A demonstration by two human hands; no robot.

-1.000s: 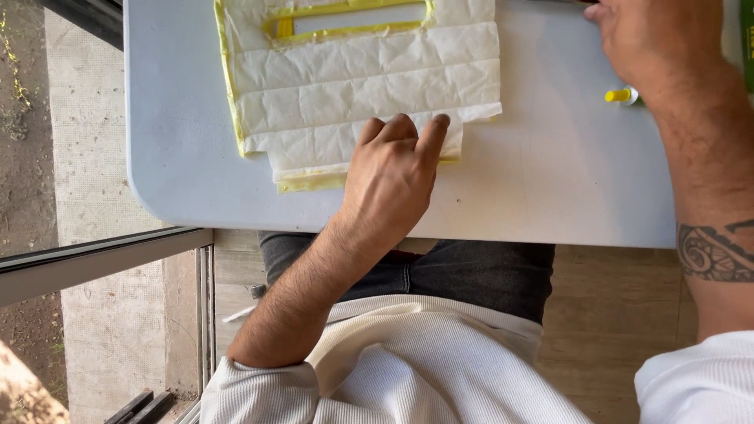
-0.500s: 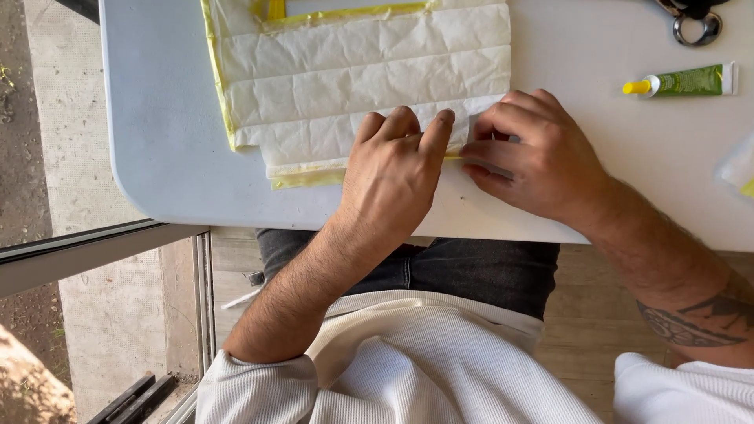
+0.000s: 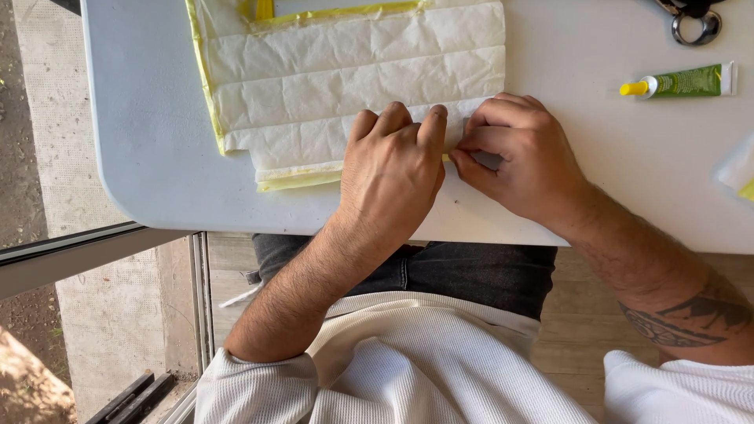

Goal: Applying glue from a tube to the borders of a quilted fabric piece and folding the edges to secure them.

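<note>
Since half a second ago your right hand [image 3: 522, 157] has settled tighter against the left hand [image 3: 389, 169], both at the sheet's 6 o'clock edge. You're pinching now: right fingers [image 3: 479, 145] closed on that edge, left fingers [image 3: 393, 122] curled, pressing down on the white quilted paper sheet [image 3: 353, 86]. It lies flat on the surface [image 3: 149, 157], long axis 9 to 3 o'clock. Looks light, soft, tearable, so hold the yellow-trimmed edge. Glue tube [image 3: 679, 81] sits at 2 o'clock.
</note>
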